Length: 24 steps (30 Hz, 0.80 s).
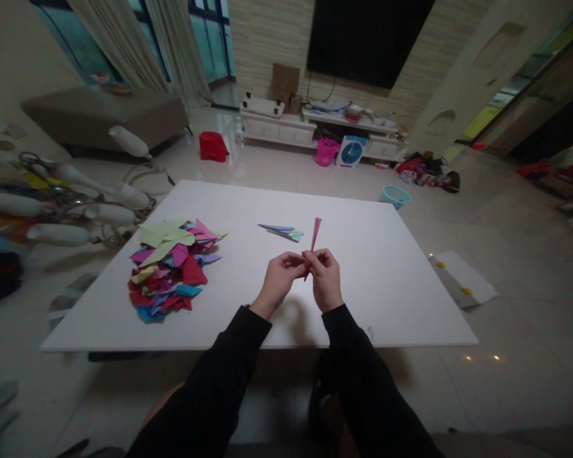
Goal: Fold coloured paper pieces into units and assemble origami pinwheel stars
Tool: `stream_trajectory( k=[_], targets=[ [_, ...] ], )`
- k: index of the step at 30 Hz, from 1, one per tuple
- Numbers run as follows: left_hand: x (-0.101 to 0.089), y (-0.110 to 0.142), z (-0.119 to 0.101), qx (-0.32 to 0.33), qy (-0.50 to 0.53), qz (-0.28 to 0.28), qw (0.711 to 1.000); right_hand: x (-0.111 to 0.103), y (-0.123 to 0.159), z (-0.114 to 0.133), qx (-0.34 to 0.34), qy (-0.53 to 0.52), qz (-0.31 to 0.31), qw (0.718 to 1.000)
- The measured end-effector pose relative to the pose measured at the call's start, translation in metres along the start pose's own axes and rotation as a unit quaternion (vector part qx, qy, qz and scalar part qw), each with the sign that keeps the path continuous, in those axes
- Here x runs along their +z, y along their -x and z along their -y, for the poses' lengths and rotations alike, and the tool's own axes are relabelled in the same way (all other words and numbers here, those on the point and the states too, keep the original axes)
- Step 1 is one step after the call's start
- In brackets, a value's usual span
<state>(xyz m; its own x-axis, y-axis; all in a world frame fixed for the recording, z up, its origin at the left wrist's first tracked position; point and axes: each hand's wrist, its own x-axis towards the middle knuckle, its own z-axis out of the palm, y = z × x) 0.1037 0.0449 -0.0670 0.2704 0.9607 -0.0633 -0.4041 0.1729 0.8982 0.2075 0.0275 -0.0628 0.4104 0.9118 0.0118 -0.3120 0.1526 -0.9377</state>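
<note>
A narrow pink folded paper [316,234] stands nearly upright between my hands above the white table [363,267]. My left hand [282,275] pinches it low down from the left, fingertips meeting those of the other hand. My right hand [325,273] grips it from the right, thumb and forefinger closed on its lower part. The paper's bottom tip pokes out below the fingers. Just beyond my hands lie several slim folded papers [282,233] in blue, purple and green, fanned together. To the left is a heap of colourful folded papers [172,270].
Lamp arms with white shades [62,234] crowd the table's left side. A turquoise basket [395,196] stands on the floor by the far right corner, and a white board [463,278] lies right of the table. Farther back are a red stool [212,146] and a low cabinet [279,130].
</note>
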Motion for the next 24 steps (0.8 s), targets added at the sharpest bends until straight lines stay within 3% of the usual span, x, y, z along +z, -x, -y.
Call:
stream_trajectory(
  k=[8,24],
  targets=[
    [0.003,-0.004,0.012,-0.009,0.110,-0.022,0.994,0.004,0.002,-0.001,-0.003,0.002,-0.001,1.000],
    [0.001,-0.008,0.008,-0.009,0.124,-0.038,0.992,0.007,-0.003,0.001,-0.005,0.022,-0.002,1.000]
  ],
)
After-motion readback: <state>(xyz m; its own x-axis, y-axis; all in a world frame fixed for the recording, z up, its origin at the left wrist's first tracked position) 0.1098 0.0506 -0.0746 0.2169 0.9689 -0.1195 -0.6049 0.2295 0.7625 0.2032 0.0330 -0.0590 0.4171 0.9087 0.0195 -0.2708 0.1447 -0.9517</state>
